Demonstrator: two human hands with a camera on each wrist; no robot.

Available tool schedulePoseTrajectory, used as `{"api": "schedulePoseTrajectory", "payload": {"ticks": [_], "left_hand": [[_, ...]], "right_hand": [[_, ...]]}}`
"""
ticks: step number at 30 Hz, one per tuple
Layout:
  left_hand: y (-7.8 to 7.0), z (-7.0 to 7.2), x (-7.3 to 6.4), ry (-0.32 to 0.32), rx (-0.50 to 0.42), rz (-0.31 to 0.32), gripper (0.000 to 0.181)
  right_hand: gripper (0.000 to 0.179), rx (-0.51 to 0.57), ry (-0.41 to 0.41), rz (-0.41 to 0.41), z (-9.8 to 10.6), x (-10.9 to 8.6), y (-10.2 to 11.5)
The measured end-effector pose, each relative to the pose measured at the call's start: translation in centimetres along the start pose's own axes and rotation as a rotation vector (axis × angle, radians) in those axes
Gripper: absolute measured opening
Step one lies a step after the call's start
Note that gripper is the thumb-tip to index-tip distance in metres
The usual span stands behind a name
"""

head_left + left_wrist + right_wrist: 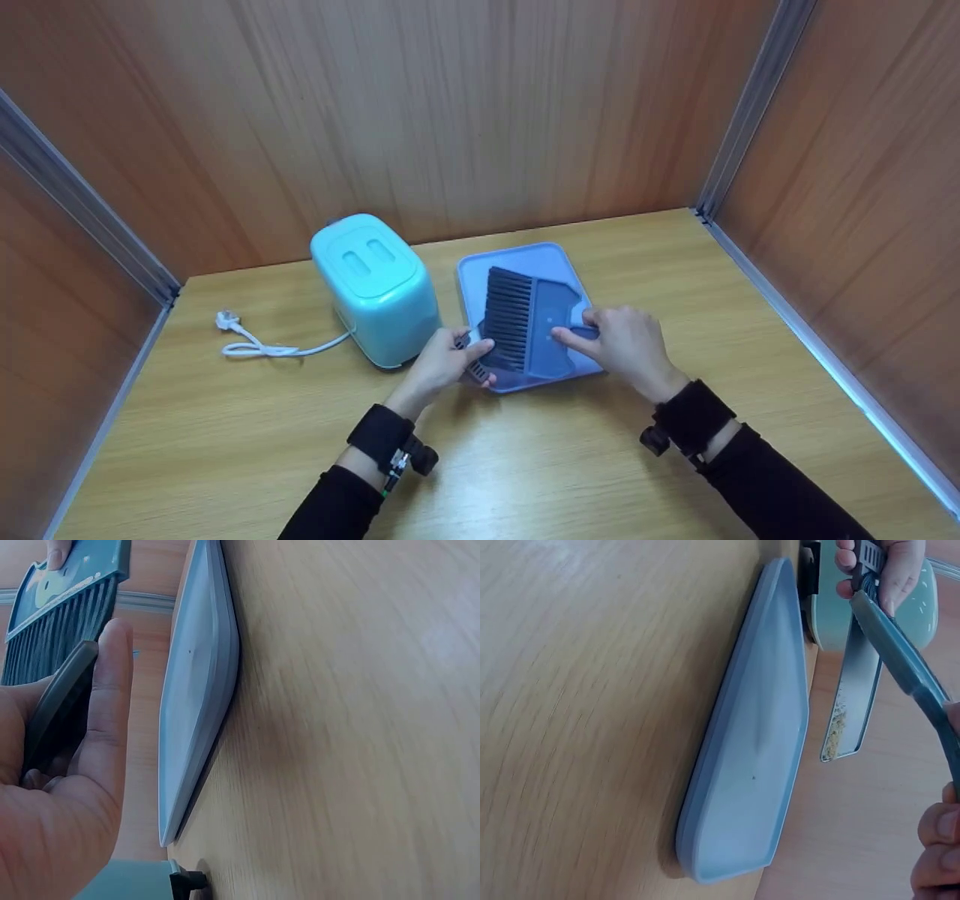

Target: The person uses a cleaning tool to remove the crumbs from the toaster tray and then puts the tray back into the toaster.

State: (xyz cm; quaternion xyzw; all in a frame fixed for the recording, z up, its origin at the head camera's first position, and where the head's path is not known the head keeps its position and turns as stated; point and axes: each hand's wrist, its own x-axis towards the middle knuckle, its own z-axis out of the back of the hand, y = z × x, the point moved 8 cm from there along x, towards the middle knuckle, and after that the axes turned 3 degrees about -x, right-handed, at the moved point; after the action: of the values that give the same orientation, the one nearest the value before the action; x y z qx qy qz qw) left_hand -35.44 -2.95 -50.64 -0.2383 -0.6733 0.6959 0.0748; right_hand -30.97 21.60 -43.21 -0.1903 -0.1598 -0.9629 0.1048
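Note:
My right hand (634,349) grips the handle of a blue hand brush (553,322), its dark bristles (508,319) pointing left. The left hand (442,360) pinches the dark slotted end (477,369) of a narrow metal crumb tray between thumb and fingers. In the right wrist view the crumb tray (861,679) hangs above the table, with yellowish crumbs (835,736) gathered at its far end. The bristle tips are right at the slotted end, and the brush hides most of the crumb tray in the head view. Below both lies a pale blue rectangular tray (525,259).
A turquoise toaster (382,289), lid on top, stands just left of the blue tray. Its white cord and plug (259,349) lie on the table to the left. Wooden panels (465,112) enclose the back and both sides.

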Motion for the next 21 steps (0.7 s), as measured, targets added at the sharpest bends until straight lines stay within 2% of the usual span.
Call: {"api": "schedulePoseTrajectory", "payload": {"ticks": [8, 14, 21], "left_hand": [[0.4, 0.2, 0.1, -0.008, 0.023, 0.045, 0.028], [0.4, 0.4, 0.1, -0.004, 0.045, 0.047, 0.029], [0.6, 0.7, 0.0, -0.008, 0.081, 0.059, 0.032]], "right_hand": [[0.064, -0.055, -0.005, -0.047, 0.6, 0.2, -1.4], [0.064, -0.133, -0.029, -0.070, 0.9, 0.2, -3.1], [0.062, -0.179, -0.109, -0.088, 2.2, 0.3, -4.5]]}}
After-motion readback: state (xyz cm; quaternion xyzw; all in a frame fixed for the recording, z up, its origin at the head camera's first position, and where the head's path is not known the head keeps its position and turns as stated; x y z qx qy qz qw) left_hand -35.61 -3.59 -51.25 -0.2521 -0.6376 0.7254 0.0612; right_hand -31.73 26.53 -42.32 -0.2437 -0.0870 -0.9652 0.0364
